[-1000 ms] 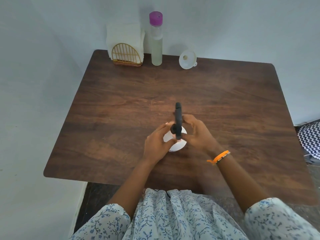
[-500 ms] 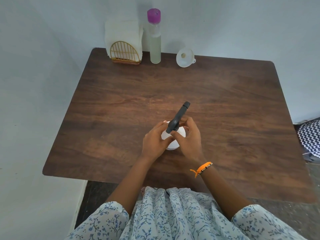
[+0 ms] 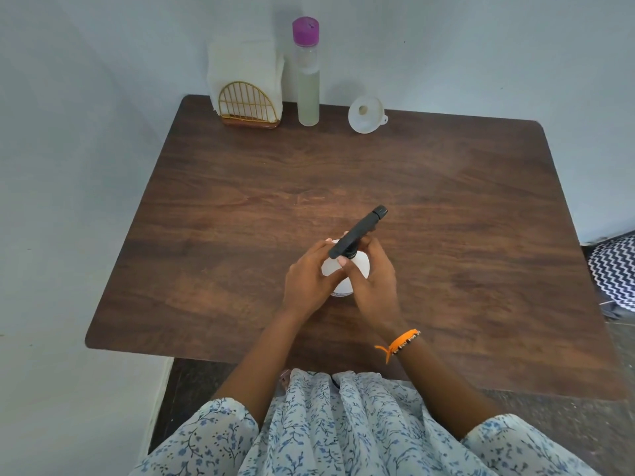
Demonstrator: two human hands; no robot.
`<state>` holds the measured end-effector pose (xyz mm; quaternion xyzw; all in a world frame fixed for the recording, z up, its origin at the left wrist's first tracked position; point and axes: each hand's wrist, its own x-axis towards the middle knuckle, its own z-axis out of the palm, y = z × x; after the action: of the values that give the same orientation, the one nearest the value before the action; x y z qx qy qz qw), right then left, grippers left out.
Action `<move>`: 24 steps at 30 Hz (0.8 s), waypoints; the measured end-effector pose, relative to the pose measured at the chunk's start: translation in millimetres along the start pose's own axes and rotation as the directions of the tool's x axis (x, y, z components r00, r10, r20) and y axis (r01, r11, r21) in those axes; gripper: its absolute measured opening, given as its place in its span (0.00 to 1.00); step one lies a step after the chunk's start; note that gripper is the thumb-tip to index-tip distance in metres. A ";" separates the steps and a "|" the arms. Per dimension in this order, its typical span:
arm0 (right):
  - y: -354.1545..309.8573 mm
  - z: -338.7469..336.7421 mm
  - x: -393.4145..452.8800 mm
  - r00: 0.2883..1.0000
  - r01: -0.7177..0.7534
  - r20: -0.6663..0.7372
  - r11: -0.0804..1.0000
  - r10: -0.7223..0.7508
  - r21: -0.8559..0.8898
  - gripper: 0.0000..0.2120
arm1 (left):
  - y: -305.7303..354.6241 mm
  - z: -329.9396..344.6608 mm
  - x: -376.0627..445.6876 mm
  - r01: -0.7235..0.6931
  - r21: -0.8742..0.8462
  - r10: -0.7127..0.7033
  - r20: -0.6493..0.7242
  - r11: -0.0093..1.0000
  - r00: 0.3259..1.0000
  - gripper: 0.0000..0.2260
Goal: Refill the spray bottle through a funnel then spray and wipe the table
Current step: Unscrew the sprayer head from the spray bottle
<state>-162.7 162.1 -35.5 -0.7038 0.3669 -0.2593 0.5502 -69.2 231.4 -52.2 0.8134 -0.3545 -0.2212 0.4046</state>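
White spray bottle (image 3: 344,274) stands upright near the table's (image 3: 481,235) front middle. My left hand (image 3: 309,281) wraps its body; my right hand (image 3: 372,278) pinches the neck collar under the black trigger head (image 3: 357,231), nozzle pointing far-right. Funnel (image 3: 366,114), purple-capped refill bottle (image 3: 307,72) and napkin holder (image 3: 248,104) stand along the far edge.

Surface (image 3: 446,235): dark brown wood-grain top with rounded corners, set against a pale wall.
Far edge, left: napkin holder (image 3: 249,106), gold wire on a brown base, holding white napkins.
Just beside it: tall clear bottle (image 3: 307,84) with a purple cap, upright, partly filled with pale liquid.
Further right: white funnel (image 3: 367,114), tipped on its side.
Near middle: white spray bottle (image 3: 343,274) with a black spray head, standing.
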 end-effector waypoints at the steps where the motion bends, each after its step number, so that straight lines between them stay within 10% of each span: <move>1: 1.8 -2.5 -1.2 0.999 0.018 0.047 1.000 -0.017 -0.020 0.18 | -1.3 0.5 0.2 0.002 0.003 -0.002 -0.002 1.000 1.000 0.18; 8: -15.7 11.5 -0.5 0.971 -0.059 -0.228 0.997 0.068 0.047 0.20 | 0.4 0.4 0.3 0.007 0.015 -0.007 -0.014 1.000 1.000 0.18; 14: -8.9 2.6 -4.4 0.996 0.055 -0.062 0.986 -0.066 -0.159 0.18 | -5.8 2.7 2.9 -0.016 0.060 0.015 0.015 0.998 1.000 0.20; 24: -23.6 -0.6 7.2 0.985 -0.022 -0.173 0.999 0.017 -0.030 0.12 | -9.4 4.0 4.3 0.014 0.089 -0.017 0.038 0.996 0.999 0.24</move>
<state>-153.4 158.9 -12.9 -0.6837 0.4241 -0.3081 0.5077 -65.3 230.1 -62.4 0.8289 -0.3653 -0.2242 0.3595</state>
